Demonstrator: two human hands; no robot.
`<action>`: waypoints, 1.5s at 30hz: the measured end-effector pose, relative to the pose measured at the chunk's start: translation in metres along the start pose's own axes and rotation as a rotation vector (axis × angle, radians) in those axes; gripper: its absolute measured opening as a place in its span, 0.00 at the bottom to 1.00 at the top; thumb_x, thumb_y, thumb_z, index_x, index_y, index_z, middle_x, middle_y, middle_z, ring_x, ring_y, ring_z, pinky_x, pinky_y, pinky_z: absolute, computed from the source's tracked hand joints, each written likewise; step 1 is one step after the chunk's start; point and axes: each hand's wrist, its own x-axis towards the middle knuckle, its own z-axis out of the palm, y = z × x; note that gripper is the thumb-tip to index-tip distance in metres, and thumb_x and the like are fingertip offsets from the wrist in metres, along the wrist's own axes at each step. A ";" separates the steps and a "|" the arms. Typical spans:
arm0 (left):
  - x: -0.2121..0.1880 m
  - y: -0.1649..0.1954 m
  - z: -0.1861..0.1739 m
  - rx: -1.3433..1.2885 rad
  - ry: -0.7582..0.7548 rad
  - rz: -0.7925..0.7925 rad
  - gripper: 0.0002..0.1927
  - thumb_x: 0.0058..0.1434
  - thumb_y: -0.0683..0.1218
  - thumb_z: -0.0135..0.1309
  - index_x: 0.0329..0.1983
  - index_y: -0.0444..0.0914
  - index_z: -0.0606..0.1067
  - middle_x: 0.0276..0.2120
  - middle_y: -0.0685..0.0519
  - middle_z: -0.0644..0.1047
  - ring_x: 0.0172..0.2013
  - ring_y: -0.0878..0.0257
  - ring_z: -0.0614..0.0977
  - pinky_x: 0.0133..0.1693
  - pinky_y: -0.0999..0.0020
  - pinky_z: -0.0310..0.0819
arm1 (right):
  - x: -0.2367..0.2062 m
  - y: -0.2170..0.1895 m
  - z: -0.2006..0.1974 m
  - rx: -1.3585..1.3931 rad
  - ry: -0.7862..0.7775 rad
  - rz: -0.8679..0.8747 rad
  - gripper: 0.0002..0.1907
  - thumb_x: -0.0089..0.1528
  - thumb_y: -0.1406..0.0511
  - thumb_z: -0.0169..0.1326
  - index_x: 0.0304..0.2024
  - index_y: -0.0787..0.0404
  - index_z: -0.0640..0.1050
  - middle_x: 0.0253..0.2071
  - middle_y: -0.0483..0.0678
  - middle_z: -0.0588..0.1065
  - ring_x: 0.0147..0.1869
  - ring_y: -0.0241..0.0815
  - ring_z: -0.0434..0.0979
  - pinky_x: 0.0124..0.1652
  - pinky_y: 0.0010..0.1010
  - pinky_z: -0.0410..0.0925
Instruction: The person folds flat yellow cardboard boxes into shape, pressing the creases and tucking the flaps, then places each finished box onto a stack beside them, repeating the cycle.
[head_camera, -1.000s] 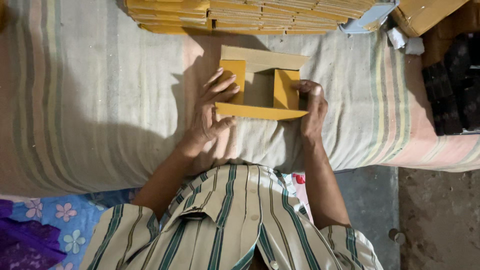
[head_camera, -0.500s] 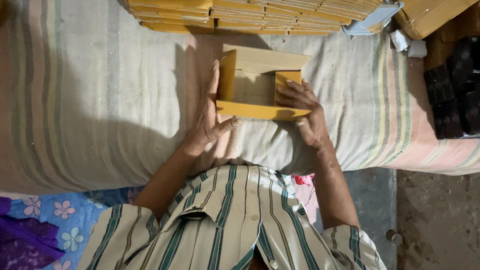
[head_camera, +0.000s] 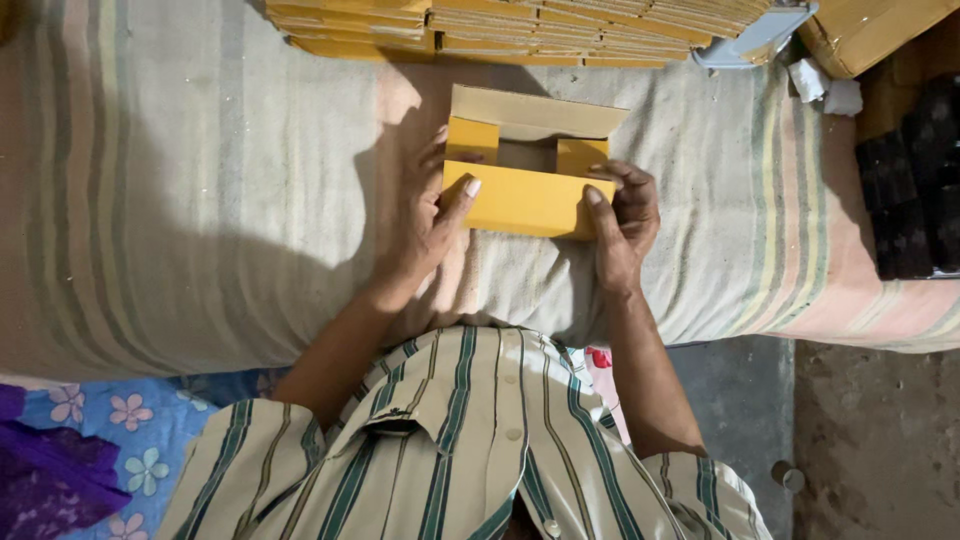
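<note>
- Striped cloth (head_camera: 180, 200) covers the bed on which the work is done; a bare floor (head_camera: 870, 440) shows at the right.
- A yellow box (head_camera: 528, 170) is held near the middle of the bed, toward its far edge, with the lid flap stood up behind.
- The left hand (head_camera: 430, 215) is clasped on the box's left end, thumb pressed on the front wall, seemingly to keep the walls upright.
- The right hand (head_camera: 622, 218) is closed on the right end, fingers curled over the side flap.
- Flat blanks (head_camera: 520, 25) are stacked along the far edge, just behind the box.
- A dark object (head_camera: 915, 190) lies at the right edge, well apart; nothing blocks the hands.
</note>
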 end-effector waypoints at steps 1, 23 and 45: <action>0.000 0.002 0.000 0.010 0.014 -0.033 0.17 0.73 0.50 0.55 0.61 0.36 0.74 0.64 0.45 0.73 0.71 0.49 0.69 0.73 0.52 0.61 | 0.000 0.002 0.001 -0.034 -0.007 -0.052 0.24 0.70 0.74 0.55 0.68 0.66 0.66 0.61 0.53 0.73 0.67 0.46 0.70 0.69 0.42 0.65; -0.006 -0.020 0.010 0.110 0.003 0.059 0.39 0.73 0.43 0.52 0.82 0.38 0.47 0.80 0.42 0.51 0.80 0.43 0.50 0.80 0.50 0.47 | 0.047 -0.047 0.025 -0.999 -0.078 -0.465 0.13 0.70 0.63 0.55 0.54 0.61 0.79 0.57 0.54 0.76 0.74 0.58 0.68 0.77 0.59 0.50; -0.006 -0.026 0.001 -0.328 0.097 0.005 0.48 0.69 0.77 0.29 0.81 0.45 0.44 0.81 0.45 0.45 0.75 0.52 0.58 0.61 0.61 0.55 | 0.052 -0.012 0.165 -1.505 -0.741 -0.156 0.42 0.69 0.39 0.22 0.76 0.58 0.48 0.78 0.62 0.42 0.81 0.59 0.32 0.73 0.53 0.32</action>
